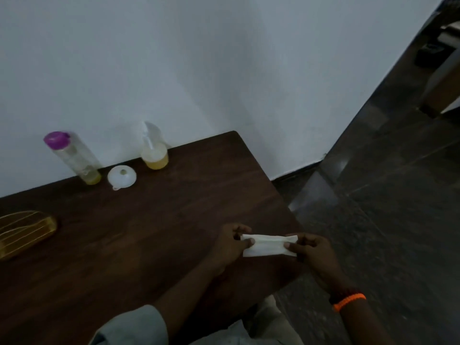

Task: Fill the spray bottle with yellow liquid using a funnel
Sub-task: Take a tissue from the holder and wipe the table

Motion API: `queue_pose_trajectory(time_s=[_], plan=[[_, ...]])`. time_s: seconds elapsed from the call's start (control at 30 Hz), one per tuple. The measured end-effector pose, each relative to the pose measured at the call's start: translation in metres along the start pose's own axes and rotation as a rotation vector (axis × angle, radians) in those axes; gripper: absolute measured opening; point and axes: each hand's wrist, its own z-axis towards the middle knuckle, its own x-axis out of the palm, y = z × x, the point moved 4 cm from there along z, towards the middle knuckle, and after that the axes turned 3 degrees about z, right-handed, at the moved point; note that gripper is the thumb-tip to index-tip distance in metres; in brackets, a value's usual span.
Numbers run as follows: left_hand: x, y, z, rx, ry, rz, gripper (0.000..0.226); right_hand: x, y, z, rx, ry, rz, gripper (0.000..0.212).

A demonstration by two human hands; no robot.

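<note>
Both hands hold a folded white tissue (269, 245) stretched between them, over the table's right edge near its front. The left hand (231, 242) pinches the tissue's left end between thumb and fingers; the right hand (311, 247) pinches the right end the same way, and an orange wristband (348, 301) circles that wrist.

The task's things stand well apart from the hands, along the far edge of the dark wooden table (149, 232) by the white wall. The spray bottle (153, 148) stands nearest the far right corner, upright, with yellow liquid in its bottom part. Just left of it the white funnel (122, 176) lies on the wood, and left again stands a clear bottle with a purple cap (72, 158) — a little yellow liquid at its base. An amber ribbed plastic object (23, 231) lies at the left edge; what it is cannot be told.
</note>
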Motion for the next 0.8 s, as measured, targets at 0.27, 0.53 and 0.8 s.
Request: queue_pose_trajectory(time_s=[0.27,0.53,0.8], plan=[[0.096,-0.081,0.164,0.002,0.035,0.232,0.025,-0.102,0.016,0.166,0.086,-0.028,0.051,0.015],[0.163,-0.112,0.330,-0.038,0.104,0.454,0.025,-0.153,-0.010,0.334,0.157,-0.065,-0.002,0.009],[0.188,-0.038,0.479,-0.299,0.152,0.688,0.027,-0.105,-0.091,0.473,0.308,-0.004,0.053,0.017]])
